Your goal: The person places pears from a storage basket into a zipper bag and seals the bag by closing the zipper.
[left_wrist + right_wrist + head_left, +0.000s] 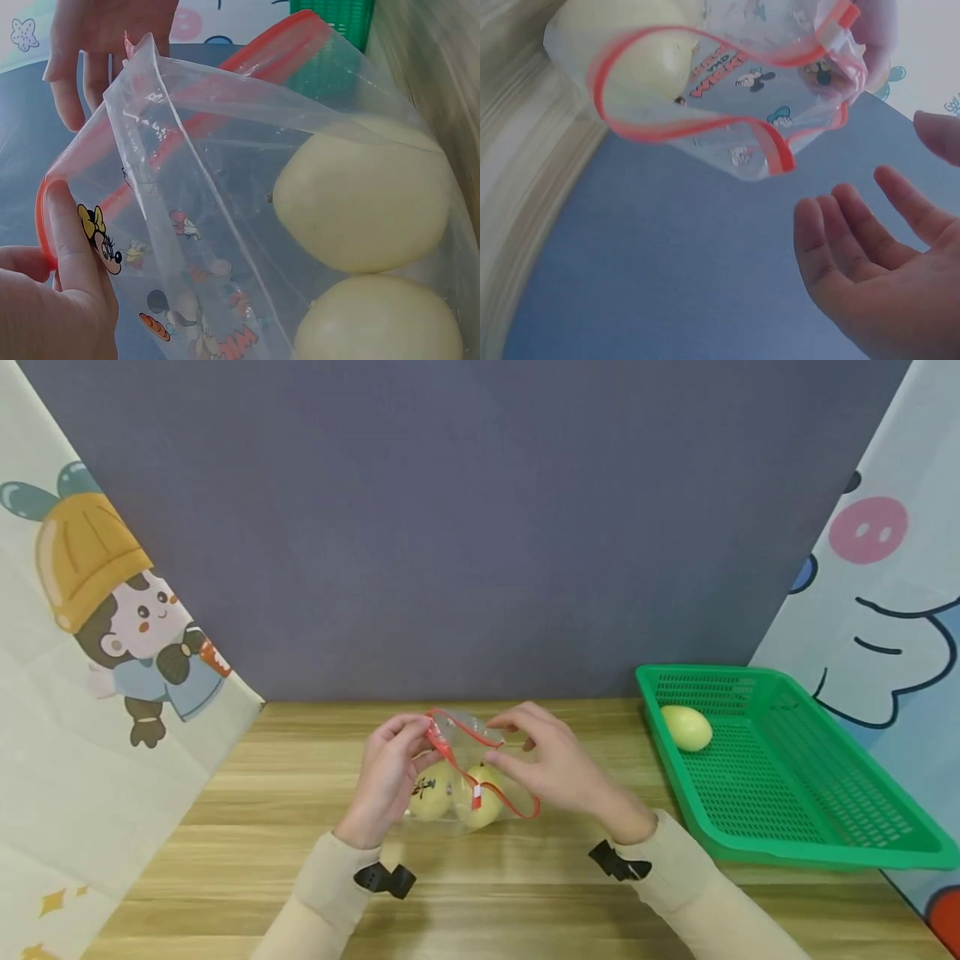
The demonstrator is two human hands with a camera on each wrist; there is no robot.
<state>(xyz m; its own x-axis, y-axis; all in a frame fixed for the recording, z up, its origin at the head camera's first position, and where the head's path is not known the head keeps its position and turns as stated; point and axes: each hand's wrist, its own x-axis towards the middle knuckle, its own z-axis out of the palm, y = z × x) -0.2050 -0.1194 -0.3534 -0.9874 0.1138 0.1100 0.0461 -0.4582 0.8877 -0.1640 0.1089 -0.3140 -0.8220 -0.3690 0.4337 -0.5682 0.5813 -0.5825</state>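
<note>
A clear zip bag point(444, 814) with a red zip edge and cartoon prints stands on the table, its mouth gaping. Inside it are two pale yellow pear-like fruits, a lower one point(382, 319) and an upper one point(360, 199) in the left wrist view. My left hand point(386, 772) pinches the left part of the bag's rim between thumb and fingers. Beside the opposite part of the mouth is my right hand point(558, 768); the right wrist view shows its fingers point(821, 251) loosely extended, apart from the bag, with nothing in them.
To the right a green plastic basket point(802, 852) holds one more pale yellow fruit point(686, 728) in its far left corner. The wooden table point(247, 860) meets a dark grey back panel point(480, 543). Cartoon-printed panels flank the table on both sides.
</note>
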